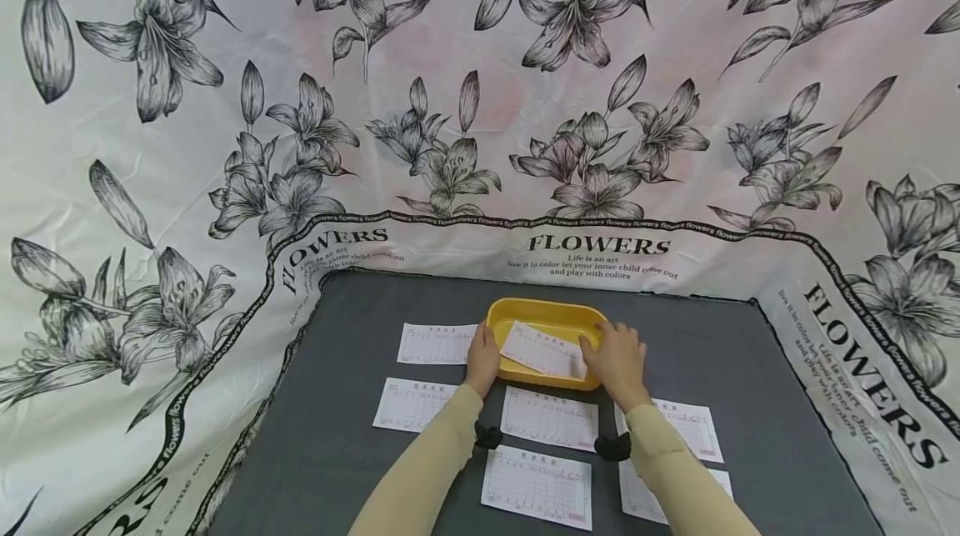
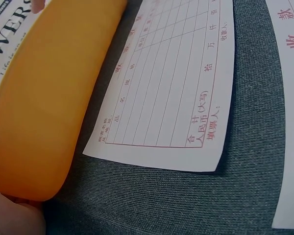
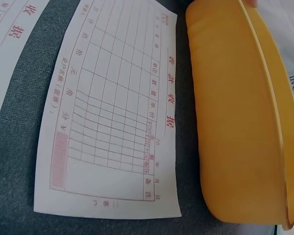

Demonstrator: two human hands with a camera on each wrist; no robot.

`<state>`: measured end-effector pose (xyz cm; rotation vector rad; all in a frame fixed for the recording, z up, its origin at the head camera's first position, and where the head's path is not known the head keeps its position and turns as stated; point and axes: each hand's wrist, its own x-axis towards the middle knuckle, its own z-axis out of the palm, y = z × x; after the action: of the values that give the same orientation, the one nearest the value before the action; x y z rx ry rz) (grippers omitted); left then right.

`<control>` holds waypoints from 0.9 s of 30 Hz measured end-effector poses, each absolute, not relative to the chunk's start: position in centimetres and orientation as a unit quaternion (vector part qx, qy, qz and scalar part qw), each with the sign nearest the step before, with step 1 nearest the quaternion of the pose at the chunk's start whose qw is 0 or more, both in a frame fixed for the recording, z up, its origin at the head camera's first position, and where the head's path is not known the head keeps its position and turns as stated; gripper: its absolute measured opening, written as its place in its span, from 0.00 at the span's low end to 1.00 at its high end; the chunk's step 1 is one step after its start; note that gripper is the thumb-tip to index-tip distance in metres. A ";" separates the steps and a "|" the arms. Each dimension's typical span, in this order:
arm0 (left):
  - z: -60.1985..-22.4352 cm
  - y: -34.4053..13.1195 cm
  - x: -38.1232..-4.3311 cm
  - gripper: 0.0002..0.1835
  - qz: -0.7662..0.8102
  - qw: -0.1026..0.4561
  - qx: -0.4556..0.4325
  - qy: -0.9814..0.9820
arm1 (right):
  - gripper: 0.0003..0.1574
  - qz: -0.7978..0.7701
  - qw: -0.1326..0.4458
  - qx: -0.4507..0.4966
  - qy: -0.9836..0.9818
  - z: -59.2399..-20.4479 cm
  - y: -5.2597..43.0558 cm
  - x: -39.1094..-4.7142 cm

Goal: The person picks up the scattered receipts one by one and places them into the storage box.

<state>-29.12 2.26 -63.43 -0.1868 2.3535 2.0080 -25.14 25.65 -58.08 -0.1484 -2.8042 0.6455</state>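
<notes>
A yellow plastic tray (image 1: pixel 547 309) sits between both hands, with one printed receipt slip (image 1: pixel 542 350) lying aslant inside it. My left hand (image 1: pixel 482 359) grips the tray's left end. At the right end my right hand (image 1: pixel 618 363) holds the rim, its thumb inside near the slip's edge. The left wrist view shows the tray's outer wall (image 2: pixel 54 98) beside part of the left hand (image 2: pixel 14 218). In the right wrist view only fingertips show at the right edge, by the tray's rim.
Several more receipt slips lie on the dark grey cloth, two at the left (image 1: pixel 438 344), two in the middle (image 1: pixel 550 418) and two partly under the right forearm (image 1: pixel 686 428). A flower-printed white curtain (image 1: pixel 450 252) bounds the back and sides.
</notes>
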 end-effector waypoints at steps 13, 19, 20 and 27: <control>-62.8 2.2 -28.7 0.28 0.644 0.026 -0.067 0.761 | 0.40 0.245 0.160 -0.068 -0.954 -59.4 27.4 -23.2; -63.2 2.2 -28.9 0.28 0.645 0.024 -0.063 0.761 | 0.40 0.271 0.170 -0.081 -0.944 -59.9 29.0 -22.0; -63.3 2.2 -29.0 0.28 0.646 0.024 -0.063 0.760 | 0.40 0.273 0.171 -0.085 -0.943 -59.9 29.3 -21.8; -63.4 2.1 -29.3 0.28 0.643 0.026 -0.063 0.763 | 0.43 0.266 0.172 -0.122 -0.941 -59.9 31.6 -20.4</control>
<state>-29.28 2.14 -63.42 -0.1942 2.3563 1.9882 -20.44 31.63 -59.90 -0.3460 -2.6701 0.7542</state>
